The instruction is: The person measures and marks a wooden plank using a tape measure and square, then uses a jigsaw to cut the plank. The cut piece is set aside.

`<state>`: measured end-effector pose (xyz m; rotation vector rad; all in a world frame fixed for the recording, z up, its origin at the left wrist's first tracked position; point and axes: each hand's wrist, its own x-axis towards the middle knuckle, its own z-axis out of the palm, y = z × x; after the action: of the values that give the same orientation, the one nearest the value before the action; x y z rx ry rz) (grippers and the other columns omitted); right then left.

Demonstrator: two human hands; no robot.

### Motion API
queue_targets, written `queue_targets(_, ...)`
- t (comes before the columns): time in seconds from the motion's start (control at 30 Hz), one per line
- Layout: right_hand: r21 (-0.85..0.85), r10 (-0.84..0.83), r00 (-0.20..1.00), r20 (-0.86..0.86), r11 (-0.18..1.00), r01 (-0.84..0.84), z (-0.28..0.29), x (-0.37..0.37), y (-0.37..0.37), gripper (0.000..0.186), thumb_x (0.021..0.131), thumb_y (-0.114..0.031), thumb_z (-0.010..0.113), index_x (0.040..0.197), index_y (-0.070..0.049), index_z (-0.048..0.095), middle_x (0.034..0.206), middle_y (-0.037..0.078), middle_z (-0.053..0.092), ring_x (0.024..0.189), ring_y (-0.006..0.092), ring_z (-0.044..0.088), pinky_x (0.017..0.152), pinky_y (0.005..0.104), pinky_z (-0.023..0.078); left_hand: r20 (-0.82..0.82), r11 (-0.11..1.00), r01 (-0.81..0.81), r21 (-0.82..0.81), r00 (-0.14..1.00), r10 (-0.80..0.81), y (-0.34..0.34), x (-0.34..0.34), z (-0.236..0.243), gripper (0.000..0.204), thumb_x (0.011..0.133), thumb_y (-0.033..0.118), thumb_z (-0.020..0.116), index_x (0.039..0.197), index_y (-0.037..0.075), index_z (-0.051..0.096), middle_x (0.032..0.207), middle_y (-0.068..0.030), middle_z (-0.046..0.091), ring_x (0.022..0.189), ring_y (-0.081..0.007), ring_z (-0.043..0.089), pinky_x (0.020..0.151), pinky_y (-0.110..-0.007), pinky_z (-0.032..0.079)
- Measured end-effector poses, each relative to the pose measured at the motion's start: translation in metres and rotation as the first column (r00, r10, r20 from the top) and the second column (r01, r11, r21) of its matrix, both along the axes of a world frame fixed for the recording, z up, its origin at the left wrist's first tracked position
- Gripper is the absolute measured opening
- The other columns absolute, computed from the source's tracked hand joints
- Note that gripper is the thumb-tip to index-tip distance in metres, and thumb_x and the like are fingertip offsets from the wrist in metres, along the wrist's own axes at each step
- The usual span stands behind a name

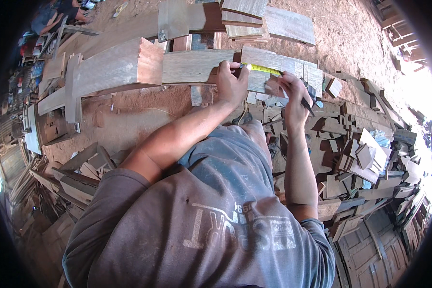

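Observation:
A yellow tape measure (261,68) stretches over a pale wooden board (189,67) and the board (302,69) beside it. My left hand (231,84) is closed on the tape's left end, its thumb on the blade. At the tape's right end my right hand (295,96) has its fingertips by the blade and is closed around a black object (310,96), too small to identify clearly. Left of these boards rests a long weathered plank (105,67) with a reddish end face.
More boards (288,26) lie above the work. Offcut piles (369,156) crowd the right, and wood pieces (84,168) the lower left. Old panels (369,245) lie at lower right. Another person (53,17) is at upper left, amid clutter. Reddish dirt ground (129,125) shows beneath.

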<state>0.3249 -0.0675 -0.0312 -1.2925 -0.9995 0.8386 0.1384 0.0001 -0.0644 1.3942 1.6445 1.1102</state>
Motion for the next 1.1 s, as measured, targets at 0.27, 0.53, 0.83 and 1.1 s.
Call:
queue_targets(0.27,-0.249,-0.082,0.986,0.144,0.962,0.116,-0.007,-0.015,0.007,0.017,0.099,-0.010,0.082,0.109,0.002,0.075,0.098,0.012,0.082,0.092,0.0142,0.077,0.084,0.0306,0.060,-0.039,0.999,0.002,0.045,0.999,-0.001,0.000,-0.001,0.000,0.039,0.093,0.027,0.088,0.103,-0.003,0.065,0.102,-0.0218,0.071,0.097,-0.0372,0.070,0.089,-0.047,0.055)
queue_targets(0.53,-0.161,-0.138,0.958,0.253,0.970,0.182,-0.014,-0.022,0.008,0.017,0.098,-0.010,0.083,0.103,0.003,0.074,0.095,0.014,0.080,0.086,0.0143,0.077,0.080,0.0311,0.061,-0.013,1.000,0.007,-0.008,1.000,-0.007,-0.001,-0.001,0.001,0.040,0.094,0.028,0.087,0.106,-0.003,0.064,0.104,-0.0219,0.070,0.097,-0.0389,0.069,0.091,-0.048,0.054)
queue_targets(0.83,-0.105,-0.142,0.929,0.342,0.977,0.188,-0.012,-0.022,0.008,0.016,0.097,-0.011,0.084,0.102,0.001,0.074,0.093,0.015,0.079,0.084,0.0164,0.078,0.078,0.0327,0.061,-0.052,1.000,0.006,0.024,0.999,-0.005,-0.001,0.000,-0.002,0.040,0.094,0.029,0.086,0.106,-0.002,0.063,0.104,-0.0209,0.069,0.096,-0.0362,0.068,0.089,-0.047,0.054)
queue_targets(1.1,-0.131,-0.137,0.942,0.306,0.974,0.184,-0.015,-0.022,0.009,0.018,0.096,-0.013,0.084,0.102,0.000,0.074,0.093,0.016,0.080,0.084,0.0166,0.078,0.077,0.0328,0.061,-0.044,1.000,0.006,0.023,0.999,-0.005,0.000,0.000,-0.006,0.041,0.094,0.029,0.086,0.106,-0.002,0.063,0.103,-0.0211,0.069,0.098,-0.0366,0.068,0.090,-0.047,0.054)
